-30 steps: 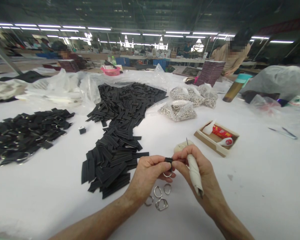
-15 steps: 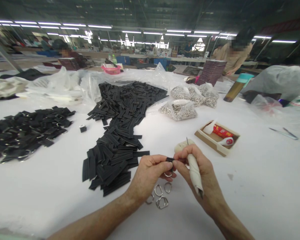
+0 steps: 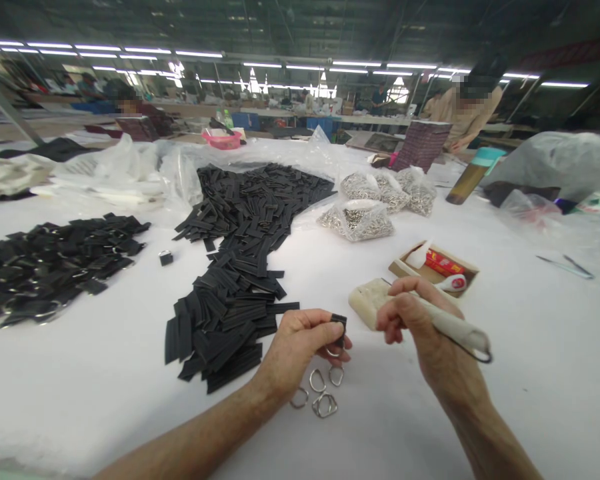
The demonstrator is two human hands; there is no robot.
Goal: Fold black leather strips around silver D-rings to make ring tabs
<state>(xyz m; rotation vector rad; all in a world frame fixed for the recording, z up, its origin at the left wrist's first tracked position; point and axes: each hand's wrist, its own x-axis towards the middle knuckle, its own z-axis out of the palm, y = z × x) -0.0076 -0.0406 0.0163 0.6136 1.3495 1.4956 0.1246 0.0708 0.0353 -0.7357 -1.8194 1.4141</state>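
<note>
My left hand (image 3: 297, 350) is closed, pinching a short folded black strap (image 3: 339, 325) between thumb and fingers. A metal D-ring (image 3: 333, 353) hangs from the fold, partly hidden by my fingers. In my right hand (image 3: 425, 327) is an awl-like tool (image 3: 457, 325) with a pale wrapped handle; its thin tip lies over a cream-coloured block (image 3: 366, 301). Whether the tip touches the block I cannot tell. Several loose D-rings (image 3: 317, 381) lie on the white table below my left hand. To the left spreads a pile of flat black straps (image 3: 225, 320).
Finished-looking strap loops with rings (image 3: 45, 267) are heaped at far left, a single loop (image 3: 166, 257) beside them. Bags of rings (image 3: 357, 220), a small cardboard box (image 3: 405, 270), a bottle (image 3: 473, 177) and tweezers (image 3: 565, 267) stand or lie beyond. A co-worker (image 3: 473, 110) stands at back right.
My right hand has left the strap and moved right, swinging the tool from upright to slanted, its tip over the block. My left hand stays put, holding the folded strap.
</note>
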